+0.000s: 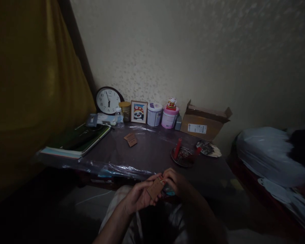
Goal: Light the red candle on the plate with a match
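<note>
My left hand [139, 196] is closed around a small brown cardboard matchbox [155, 189], just in front of the table edge and above my lap. Red match tips [162, 179] show at the matchbox's upper end. The fingers of my right hand [174, 180] are bent and pinched together at that end; what lies between the fingertips is too small to make out. On the table, past my hands, a red candle [178, 148] stands in a round dish [184, 164]. To its right, many burnt and pale matchsticks [213, 150] lie on a second dish.
Brown cardboard pieces [130, 139] lie on the plastic-covered table [109, 149]. Along the wall stand a clock [108, 100], a framed panda picture [139, 112], two tubs [154, 115] and an open carton [203, 122]. A green book [76, 139] is at left.
</note>
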`<action>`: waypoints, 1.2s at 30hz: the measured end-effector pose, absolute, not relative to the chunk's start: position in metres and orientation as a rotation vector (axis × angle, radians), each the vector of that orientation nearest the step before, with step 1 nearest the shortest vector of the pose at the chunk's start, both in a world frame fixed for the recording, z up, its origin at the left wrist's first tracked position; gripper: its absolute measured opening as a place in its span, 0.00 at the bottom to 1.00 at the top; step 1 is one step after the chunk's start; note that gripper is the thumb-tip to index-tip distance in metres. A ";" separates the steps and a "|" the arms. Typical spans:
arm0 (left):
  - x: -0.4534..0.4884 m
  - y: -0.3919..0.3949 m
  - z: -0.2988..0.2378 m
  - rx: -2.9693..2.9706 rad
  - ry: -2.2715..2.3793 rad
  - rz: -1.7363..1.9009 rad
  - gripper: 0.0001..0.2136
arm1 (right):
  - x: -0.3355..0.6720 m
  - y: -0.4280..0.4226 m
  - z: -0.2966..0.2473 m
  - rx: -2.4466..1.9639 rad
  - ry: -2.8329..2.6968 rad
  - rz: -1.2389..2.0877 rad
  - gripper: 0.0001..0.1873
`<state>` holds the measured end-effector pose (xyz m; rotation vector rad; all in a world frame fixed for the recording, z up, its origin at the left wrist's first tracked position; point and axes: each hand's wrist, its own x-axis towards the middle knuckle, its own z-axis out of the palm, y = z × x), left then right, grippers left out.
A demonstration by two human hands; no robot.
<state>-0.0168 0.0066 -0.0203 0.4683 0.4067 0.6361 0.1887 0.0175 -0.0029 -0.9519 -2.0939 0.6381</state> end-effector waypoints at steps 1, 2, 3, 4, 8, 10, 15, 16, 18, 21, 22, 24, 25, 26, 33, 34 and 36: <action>-0.017 0.007 -0.021 0.466 0.404 0.637 0.22 | 0.190 0.018 -0.004 -0.962 -2.100 0.637 0.10; -0.017 0.007 -0.023 0.464 0.398 0.639 0.23 | 0.191 0.019 -0.005 -0.975 -2.111 0.633 0.10; -0.016 0.008 -0.024 0.463 0.389 0.641 0.24 | 0.192 0.020 -0.007 -0.986 -2.121 0.626 0.10; -0.016 0.009 -0.026 0.464 0.382 0.642 0.25 | 0.193 0.021 -0.008 -0.993 -2.130 0.617 0.11; -0.016 0.011 -0.030 0.482 0.369 0.618 0.29 | 0.196 0.022 -0.012 -1.001 -2.131 0.597 0.09; -0.017 0.011 -0.030 0.488 0.372 0.603 0.29 | 0.196 0.022 -0.012 -1.003 -2.124 0.596 0.08; -0.017 0.010 -0.029 0.490 0.365 0.616 0.28 | 0.200 0.022 -0.006 -0.917 -2.074 0.602 0.08; -0.017 0.010 -0.029 0.490 0.362 0.619 0.28 | 0.203 0.022 -0.005 -0.906 -2.063 0.606 0.08; -0.017 0.011 -0.030 0.491 0.360 0.622 0.29 | 0.209 0.022 -0.003 -0.926 -2.048 0.609 0.08; -0.017 0.011 -0.031 0.495 0.351 0.633 0.29 | 0.217 0.023 0.000 -1.034 -1.988 0.575 0.08; -0.017 0.011 -0.031 0.498 0.345 0.638 0.29 | 0.217 0.023 0.001 -1.064 -1.960 0.556 0.09; -0.017 0.011 -0.029 0.500 0.337 0.652 0.30 | 0.214 0.023 0.000 -1.093 -1.915 0.528 0.09; -0.016 0.010 -0.027 0.497 0.336 0.666 0.31 | 0.210 0.023 -0.001 -1.091 -1.896 0.519 0.09; -0.016 0.010 -0.025 0.493 0.339 0.680 0.31 | 0.204 0.022 -0.003 -1.084 -1.877 0.512 0.09; -0.012 0.008 -0.022 0.480 0.333 0.800 0.28 | 0.170 0.014 -0.019 -1.124 -1.732 0.538 0.05; -0.012 0.008 -0.023 0.472 0.333 0.829 0.27 | 0.167 0.013 -0.021 -1.130 -1.701 0.547 0.05; -0.010 0.010 -0.024 0.457 0.343 0.883 0.26 | 0.164 0.010 -0.025 -1.126 -1.653 0.550 0.05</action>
